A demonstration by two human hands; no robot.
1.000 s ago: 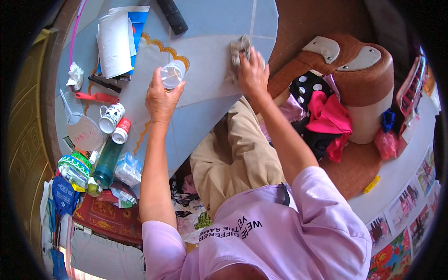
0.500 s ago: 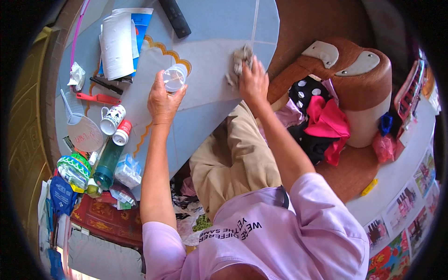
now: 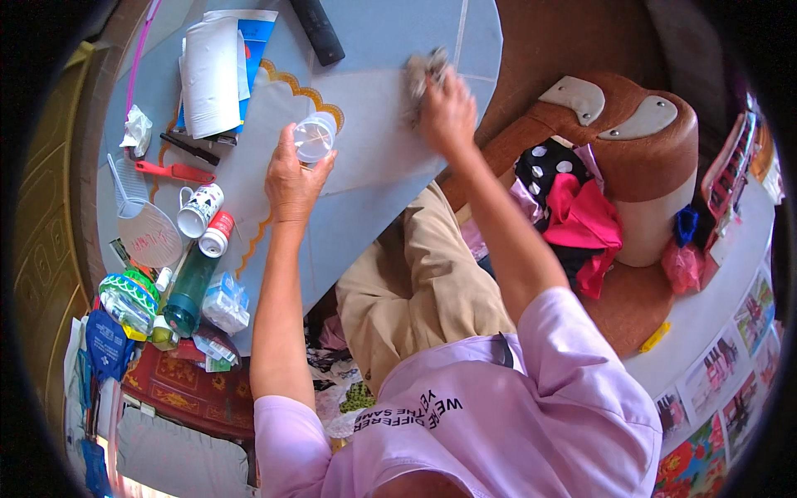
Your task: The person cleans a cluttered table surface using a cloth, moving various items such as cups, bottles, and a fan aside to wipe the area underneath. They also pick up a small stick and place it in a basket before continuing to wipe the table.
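Right hand [image 3: 448, 112] has slid its grey rag [image 3: 423, 70] further across the bench [image 3: 390, 41], fingers clenched on it. Left hand [image 3: 290, 178] grips a clear cup [image 3: 314, 137] left of rag. Risk: wiping elbow-jolt could tip cup.

Cluttered pale blue bench [image 3: 390, 37]

On the bench lie a rolled white paper [image 3: 209, 76], a black bar [image 3: 316, 30], a red tool [image 3: 173, 171], a white mug [image 3: 199, 210], a green bottle [image 3: 188, 290], a white strainer [image 3: 146, 227] and a small clear bag [image 3: 225, 302].
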